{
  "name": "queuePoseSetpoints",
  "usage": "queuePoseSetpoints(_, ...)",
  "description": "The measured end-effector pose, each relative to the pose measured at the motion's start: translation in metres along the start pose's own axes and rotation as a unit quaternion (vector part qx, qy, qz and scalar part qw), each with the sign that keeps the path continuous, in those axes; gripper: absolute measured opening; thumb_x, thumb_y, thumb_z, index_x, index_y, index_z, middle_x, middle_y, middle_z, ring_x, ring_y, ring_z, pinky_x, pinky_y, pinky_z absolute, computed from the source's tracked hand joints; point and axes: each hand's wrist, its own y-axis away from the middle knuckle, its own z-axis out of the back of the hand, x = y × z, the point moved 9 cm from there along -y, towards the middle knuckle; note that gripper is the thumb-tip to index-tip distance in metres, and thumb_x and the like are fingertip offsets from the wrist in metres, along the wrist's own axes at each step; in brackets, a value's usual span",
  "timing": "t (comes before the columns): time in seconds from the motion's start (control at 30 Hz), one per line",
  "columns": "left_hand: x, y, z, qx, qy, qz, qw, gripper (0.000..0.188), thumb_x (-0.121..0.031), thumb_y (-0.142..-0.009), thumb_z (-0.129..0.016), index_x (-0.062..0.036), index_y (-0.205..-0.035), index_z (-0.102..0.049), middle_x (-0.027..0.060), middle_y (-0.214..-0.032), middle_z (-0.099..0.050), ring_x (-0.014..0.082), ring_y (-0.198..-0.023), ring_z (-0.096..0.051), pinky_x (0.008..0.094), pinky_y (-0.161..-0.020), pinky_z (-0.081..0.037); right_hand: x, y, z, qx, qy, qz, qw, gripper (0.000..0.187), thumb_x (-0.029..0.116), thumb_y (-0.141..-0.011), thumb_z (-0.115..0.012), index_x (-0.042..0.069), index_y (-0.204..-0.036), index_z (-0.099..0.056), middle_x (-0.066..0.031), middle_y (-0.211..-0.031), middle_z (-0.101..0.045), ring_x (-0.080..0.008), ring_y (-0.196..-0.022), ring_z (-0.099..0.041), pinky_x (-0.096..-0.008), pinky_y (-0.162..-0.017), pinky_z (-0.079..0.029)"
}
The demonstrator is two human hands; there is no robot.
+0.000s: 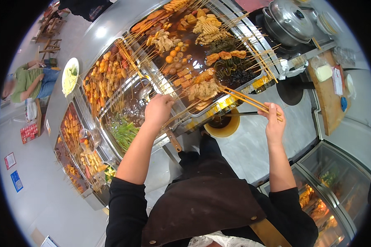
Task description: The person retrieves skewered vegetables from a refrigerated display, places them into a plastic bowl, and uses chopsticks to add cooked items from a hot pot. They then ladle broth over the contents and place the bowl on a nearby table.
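Note:
My right hand point(273, 122) is closed around a pair of long wooden chopsticks point(245, 99). Their tips reach a clump of pale, folded skewered food point(204, 90) at the near edge of the large metal pan. Dark broth fills this pan, with skewered orange balls point(172, 56), brown cubes point(182, 79) and dark green strands point(235, 68) in it. Over the divider left of that pan, my left hand point(158, 109) is curled with its fingertips together among thin skewer sticks. What it grips is hidden. A metal ladle point(145, 92) lies in the broth just beside it.
Leafy greens point(121, 131) and a tray of red-brown skewers point(105, 78) stand at the left. Below the counter edge sits a yellow bucket point(224, 131). A lidded steel pot point(290, 22), wooden board point(329, 96) and glass-topped case point(329, 181) are at the right. A person point(31, 82) sits far left.

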Motion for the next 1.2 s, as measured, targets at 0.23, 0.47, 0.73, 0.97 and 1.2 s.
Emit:
queuePoseSetpoints(0.23, 0.015, 0.012, 0.006, -0.005, 0.017, 0.021, 1.0, 0.02, -0.028, -0.091, -0.063, -0.0154, -0.102, -0.074, 0.0114, -0.098, -0.065, 0.0328, -0.095, -0.064, 0.043, -0.083, -0.051, -0.002, 0.001, -0.011, 0.015, 0.016, 0.009, 1.0, 0.038, 0.03, -0.105, -0.052, -0.007, -0.105, -0.061, -0.0142, -0.094, -0.068, -0.0232, -0.082, -0.07, -0.0339, -0.076, -0.059)
queuePoseSetpoints(0.47, 0.021, 0.015, 0.005, -0.012, 0.042, 0.026, 0.999, 0.019, -0.028, -0.089, -0.064, -0.0167, -0.099, -0.075, 0.0122, -0.1, -0.065, 0.0338, -0.097, -0.064, 0.0443, -0.085, -0.051, 0.027, 0.008, 0.002, -0.034, -0.047, 0.035, 0.998, 0.038, 0.031, -0.104, -0.053, -0.006, -0.104, -0.063, -0.0124, -0.095, -0.067, -0.0217, -0.08, -0.07, -0.0308, -0.075, -0.057)
queuePoseSetpoints(0.73, 0.023, 0.018, 0.007, -0.01, 0.044, 0.023, 0.999, 0.019, -0.028, -0.09, -0.063, -0.0167, -0.101, -0.075, 0.0122, -0.101, -0.066, 0.0337, -0.099, -0.064, 0.044, -0.085, -0.051, 0.014, 0.005, -0.026, 0.025, 0.008, 0.006, 1.0, 0.04, 0.032, -0.105, -0.052, -0.007, -0.103, -0.062, -0.0128, -0.094, -0.067, -0.0206, -0.079, -0.07, -0.0299, -0.074, -0.056)
queuePoseSetpoints(0.97, 0.032, 0.022, 0.008, -0.008, 0.044, 0.028, 0.999, 0.02, -0.028, -0.09, -0.063, -0.017, -0.102, -0.075, 0.012, -0.102, -0.067, 0.0333, -0.1, -0.064, 0.0435, -0.086, -0.05, 0.0, -0.001, -0.018, -0.004, -0.033, -0.024, 0.999, 0.041, 0.034, -0.105, -0.051, -0.006, -0.103, -0.06, -0.0148, -0.093, -0.067, -0.0229, -0.081, -0.07, -0.0334, -0.076, -0.058)
queuePoseSetpoints(1.2, 0.033, 0.023, 0.004, 0.0, 0.058, 0.033, 0.998, 0.02, -0.027, -0.09, -0.064, -0.0159, -0.102, -0.074, 0.0122, -0.102, -0.066, 0.0335, -0.099, -0.064, 0.0439, -0.086, -0.05, 0.021, 0.006, -0.007, -0.017, -0.031, -0.001, 0.999, 0.038, 0.031, -0.105, -0.051, -0.005, -0.102, -0.061, -0.014, -0.094, -0.066, -0.0215, -0.079, -0.07, -0.0313, -0.075, -0.058)
